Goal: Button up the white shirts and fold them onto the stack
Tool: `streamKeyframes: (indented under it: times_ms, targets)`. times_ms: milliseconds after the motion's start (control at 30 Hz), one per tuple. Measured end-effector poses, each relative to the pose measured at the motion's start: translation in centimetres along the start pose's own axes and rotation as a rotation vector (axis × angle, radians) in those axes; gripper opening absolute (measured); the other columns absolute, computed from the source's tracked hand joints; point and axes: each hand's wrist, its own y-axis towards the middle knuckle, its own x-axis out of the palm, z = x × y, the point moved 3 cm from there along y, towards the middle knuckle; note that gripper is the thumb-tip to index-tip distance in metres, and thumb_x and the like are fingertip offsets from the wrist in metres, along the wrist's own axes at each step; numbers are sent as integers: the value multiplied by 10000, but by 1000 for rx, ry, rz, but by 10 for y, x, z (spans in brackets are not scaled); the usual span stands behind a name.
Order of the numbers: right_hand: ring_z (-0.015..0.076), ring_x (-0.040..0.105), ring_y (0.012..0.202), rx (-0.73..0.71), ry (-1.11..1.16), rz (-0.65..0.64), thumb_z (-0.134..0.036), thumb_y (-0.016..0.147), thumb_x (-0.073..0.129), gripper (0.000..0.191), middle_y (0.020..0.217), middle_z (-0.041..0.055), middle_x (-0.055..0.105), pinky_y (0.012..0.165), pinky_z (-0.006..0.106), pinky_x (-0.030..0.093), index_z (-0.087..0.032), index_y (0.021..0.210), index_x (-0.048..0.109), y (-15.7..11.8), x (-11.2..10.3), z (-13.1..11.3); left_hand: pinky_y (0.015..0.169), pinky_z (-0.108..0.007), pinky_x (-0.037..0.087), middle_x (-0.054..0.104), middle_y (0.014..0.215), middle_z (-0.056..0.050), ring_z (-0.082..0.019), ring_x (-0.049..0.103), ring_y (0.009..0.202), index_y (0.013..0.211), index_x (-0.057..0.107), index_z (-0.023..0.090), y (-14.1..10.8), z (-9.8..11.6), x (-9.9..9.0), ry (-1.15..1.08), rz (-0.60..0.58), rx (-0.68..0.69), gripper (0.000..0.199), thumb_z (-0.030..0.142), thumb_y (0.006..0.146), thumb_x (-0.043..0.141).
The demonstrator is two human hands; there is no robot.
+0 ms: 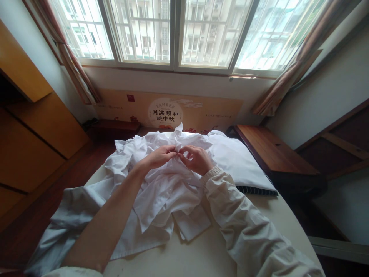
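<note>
White shirt lies crumpled in the centre of the frame, on a pale table with a rounded edge. Left hand and right hand are near each other at the upper part of this shirt; the fingertips of both hands pinch its cloth, and the small detail between them cannot be told. Right of centre lies a folded white cloth, with a dark striped edge under it. Windows fill the top of the frame.
</note>
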Motion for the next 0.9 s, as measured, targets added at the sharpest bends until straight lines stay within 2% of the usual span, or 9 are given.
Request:
streamKeyframes:
  times_ms: [300,533,733,800,900]
  targets:
    - [166,682,623,31,120,18,-358,960,684,158,793,25,779,643,275,521,-242,928,786,0,6,13,728,-283,437,694,920,-39,-194,583,829,966,735,182,1,1,1,5,-3,38,235,366,954,589]
    - [169,659,656,108,303,66,-527,971,680,321,838,41,776,641,288,548,-223,908,759,1,14,25,711,-275,441,646,873,-32,-182,560,807,910,703,180,2,-2,1,7,56,90,249,404,970,612]
    - [194,684,758,201,451,148,-588,952,697,386,866,49,772,767,330,583,-210,897,754,0,20,26,643,-269,416,585,733,10,-145,527,657,965,717,181,5,-8,6,-115,108,52,247,419,954,649]
    - [197,685,766,250,508,153,-610,933,709,410,874,51,770,741,321,578,-204,911,758,0,21,25,643,-269,421,583,710,11,-144,534,646,953,720,180,7,-11,7,-154,130,52,253,428,941,668]
    - [179,652,695,319,575,133,-649,897,722,458,844,48,753,617,284,535,-192,906,752,1,20,22,651,-270,437,630,766,-8,-144,552,660,977,735,178,9,-15,9,-187,146,57,274,443,921,696]
